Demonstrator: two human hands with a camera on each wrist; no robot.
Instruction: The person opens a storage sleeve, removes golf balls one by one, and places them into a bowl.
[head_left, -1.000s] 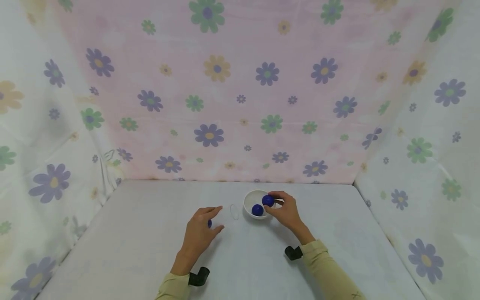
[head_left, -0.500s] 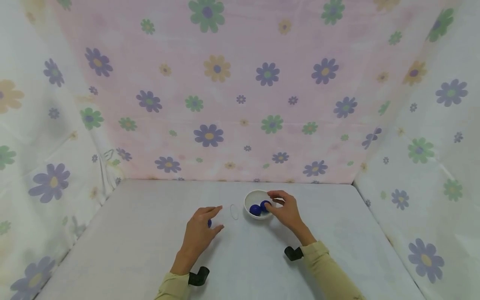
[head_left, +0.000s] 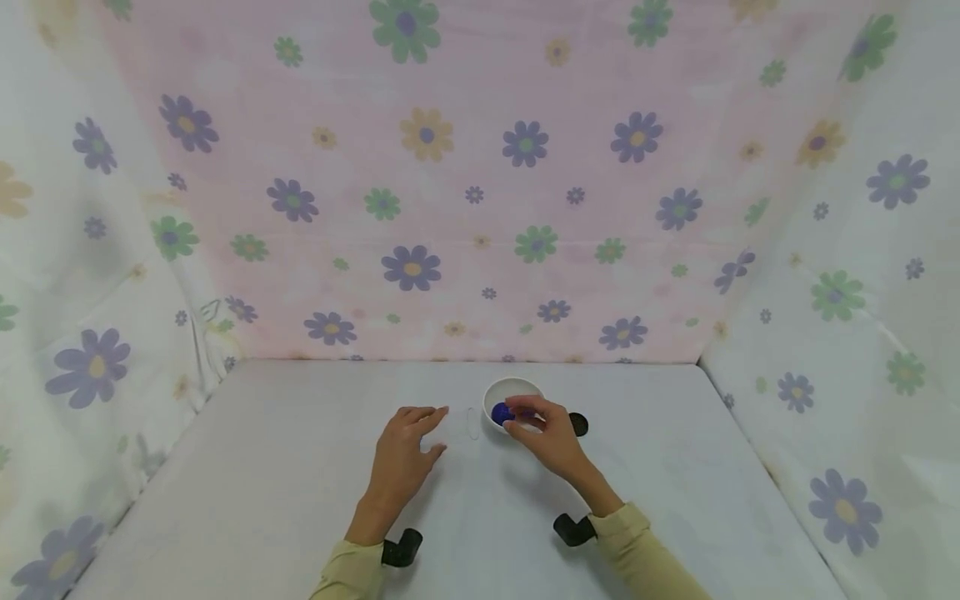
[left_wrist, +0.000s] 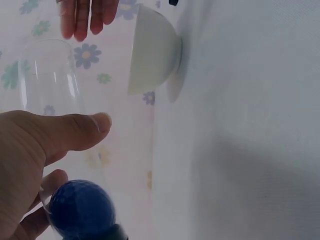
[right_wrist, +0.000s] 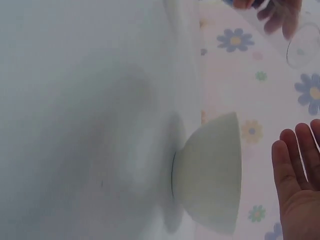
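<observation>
My left hand point(head_left: 399, 458) grips a clear drinking glass point(left_wrist: 50, 82), thumb on one side and fingers on the other. The glass is held sideways, its mouth toward the white bowl point(head_left: 510, 387). Low in the left wrist view, beside the left fingers, a dimpled blue ball point(left_wrist: 80, 207) shows at the glass's far end from the mouth. Over the bowl hovers my right hand point(head_left: 553, 440), fingers loosely bent and holding nothing. Inside the bowl sits another blue ball point(head_left: 501, 413), with more blue showing between the right fingers.
A small black round thing point(head_left: 578, 424) shows just right of the right hand. The white tabletop point(head_left: 300, 467) ends at a flowered pink back curtain point(head_left: 450, 317), with flowered white sheets at both sides. Black wrist cameras sit below each hand.
The right hand has let go of a blue ball in the bowl and shifted left across it. The black round thing has come into view. The left hand and glass have barely moved.
</observation>
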